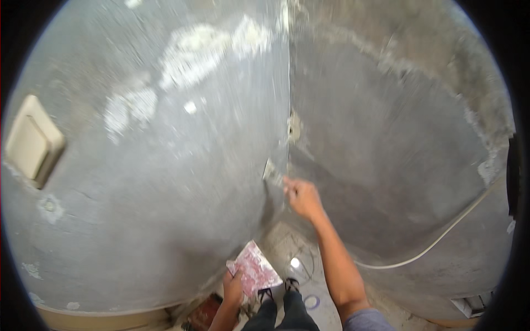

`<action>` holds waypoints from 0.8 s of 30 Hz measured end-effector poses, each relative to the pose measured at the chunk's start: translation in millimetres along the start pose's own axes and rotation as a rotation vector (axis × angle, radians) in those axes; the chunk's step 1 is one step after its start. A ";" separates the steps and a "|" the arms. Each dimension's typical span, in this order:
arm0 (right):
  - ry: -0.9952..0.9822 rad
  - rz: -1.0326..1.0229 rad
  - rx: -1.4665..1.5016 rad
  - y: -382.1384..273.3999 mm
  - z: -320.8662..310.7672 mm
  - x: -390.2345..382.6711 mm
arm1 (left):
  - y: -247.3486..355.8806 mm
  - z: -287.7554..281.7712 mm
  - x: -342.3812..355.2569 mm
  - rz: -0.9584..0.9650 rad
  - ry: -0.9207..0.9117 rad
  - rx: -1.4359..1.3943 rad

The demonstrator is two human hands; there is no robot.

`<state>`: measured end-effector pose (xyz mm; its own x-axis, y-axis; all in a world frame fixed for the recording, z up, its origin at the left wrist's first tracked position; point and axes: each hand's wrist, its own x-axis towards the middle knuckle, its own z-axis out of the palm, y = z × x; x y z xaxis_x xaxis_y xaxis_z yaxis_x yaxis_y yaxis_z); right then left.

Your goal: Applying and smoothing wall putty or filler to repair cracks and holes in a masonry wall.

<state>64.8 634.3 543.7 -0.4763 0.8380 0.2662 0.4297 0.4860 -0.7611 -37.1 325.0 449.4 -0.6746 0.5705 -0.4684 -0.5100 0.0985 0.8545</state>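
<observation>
My right hand (303, 197) is closed around the handle of a putty knife (272, 173). The knife's flat blade is at the grey left wall (182, 154), just left of the inside corner; whether it touches cannot be told. Low on the left, my left hand (233, 284) grips a flat reddish board (255, 269) by its left edge. White filler smears the board's face. White filler patches (196, 49) show higher on the left wall, and a small pale patch (295, 126) with a dark hole sits in the corner.
A cream wall switch (34, 140) juts out at the far left. Along the right wall (381, 149) runs a white cable (422, 256), sagging in a curve. On the floor by my feet lies a purple ring (312, 302). A recessed box (476, 304) sits low at right.
</observation>
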 end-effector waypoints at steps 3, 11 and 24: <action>-0.051 -0.105 0.265 -49.4 -19.7 -42.7 | 20.9 -5.8 -20.7 0.004 -0.037 -0.125; -0.374 0.037 0.663 -102.1 -98.7 -185.3 | 103.3 19.6 -98.3 -0.018 -0.146 -0.270; -0.302 -0.155 0.715 -115.7 -139.6 -254.6 | 146.4 33.5 -174.1 0.050 -0.409 -0.266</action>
<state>243.4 399.3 646.5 -0.7222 0.6201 0.3065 -0.2076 0.2284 -0.9512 23.5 267.4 663.6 -0.4639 0.8480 -0.2562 -0.6370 -0.1183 0.7617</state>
